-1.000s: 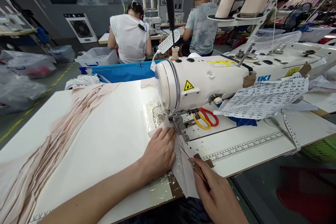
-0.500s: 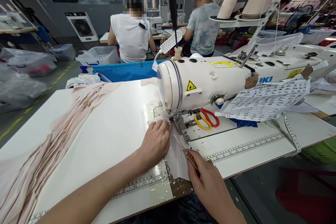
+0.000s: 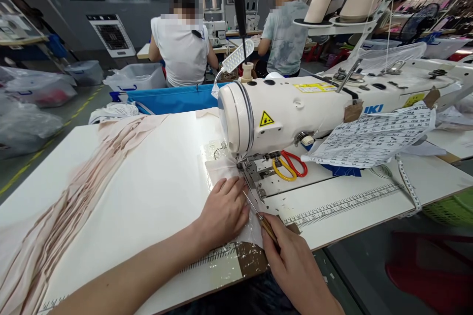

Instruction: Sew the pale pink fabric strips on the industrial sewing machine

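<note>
A thin pale piece of fabric (image 3: 221, 169) lies under the needle area of a white sewing machine (image 3: 288, 113). My left hand (image 3: 226, 212) rests on this fabric just in front of the presser foot, its fingers stretched out and lying flat. An awl (image 3: 270, 232) with a wooden handle is gripped in my right hand (image 3: 291, 261). Its thin metal tip points at the fabric beside my left fingertips. Part of the fabric hangs toward the table's front edge between my two hands.
Long gathered strips of pale pink fabric (image 3: 84, 187) lie along the left of the table. Scissors (image 3: 291, 165) with red and yellow handles sit under the machine arm. A written paper sheet (image 3: 373, 138) hangs at right. Two people work at machines ahead.
My left hand has slid back toward me from the needle area, uncovering more fabric there. The awl stays in my right hand, its tip still beside my left fingers.
</note>
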Motion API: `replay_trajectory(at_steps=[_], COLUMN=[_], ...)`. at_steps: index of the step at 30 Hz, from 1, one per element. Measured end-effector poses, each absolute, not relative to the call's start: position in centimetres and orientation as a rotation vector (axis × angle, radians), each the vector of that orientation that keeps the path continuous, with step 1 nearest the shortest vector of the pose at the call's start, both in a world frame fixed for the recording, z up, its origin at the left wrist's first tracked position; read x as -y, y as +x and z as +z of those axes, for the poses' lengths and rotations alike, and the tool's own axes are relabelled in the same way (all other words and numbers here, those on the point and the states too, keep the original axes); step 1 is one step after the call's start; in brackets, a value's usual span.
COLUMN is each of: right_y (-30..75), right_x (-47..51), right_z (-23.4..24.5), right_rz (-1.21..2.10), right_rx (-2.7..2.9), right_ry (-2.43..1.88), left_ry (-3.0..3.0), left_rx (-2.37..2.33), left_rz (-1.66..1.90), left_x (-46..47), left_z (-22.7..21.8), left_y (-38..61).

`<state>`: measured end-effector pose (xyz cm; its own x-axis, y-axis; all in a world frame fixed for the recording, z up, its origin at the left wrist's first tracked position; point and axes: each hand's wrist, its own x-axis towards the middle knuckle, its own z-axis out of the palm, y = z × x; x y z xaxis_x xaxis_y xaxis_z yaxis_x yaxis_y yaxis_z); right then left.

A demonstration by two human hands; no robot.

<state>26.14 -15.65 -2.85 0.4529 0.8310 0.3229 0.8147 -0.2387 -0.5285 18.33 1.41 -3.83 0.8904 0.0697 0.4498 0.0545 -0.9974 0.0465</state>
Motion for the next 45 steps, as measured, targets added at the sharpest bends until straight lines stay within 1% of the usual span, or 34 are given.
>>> replay_trajectory(at_steps=[10,14,26,34,40,45], right_y=[27.5,27.8,28.0,28.3,28.2,27.8], right_x=[17.7,18.1,18.2,18.4,18.4,18.5], right_z=[-3.3,-3.2,-3.4,-3.7,-3.6,-3.4], right_rz=[0.090,0.176,0.295,0.352,0.329,0.350], right_rx=[1.226,1.140,1.020,0.989,1.019,0.936], right_ry=[-2.051,-2.076,-2.050,-2.028,-1.994,-1.975], left_ry=[3.087,3.084,3.149,3.110,3.105,3.122], left_rx=[-0.123,-0.142,-0.147,-0.155,-0.160,-0.159], left_rz=[0.693,0.685,0.503,0.500,0.526,0.531], left_x=[-1.4,-1.0,-1.0,-0.8,-0.8,-0.7], left_z=[-4.0,-3.9,-3.6,-3.6,-3.7,-3.6], left_y=[18.3,18.2,18.1,18.0,18.0,18.0])
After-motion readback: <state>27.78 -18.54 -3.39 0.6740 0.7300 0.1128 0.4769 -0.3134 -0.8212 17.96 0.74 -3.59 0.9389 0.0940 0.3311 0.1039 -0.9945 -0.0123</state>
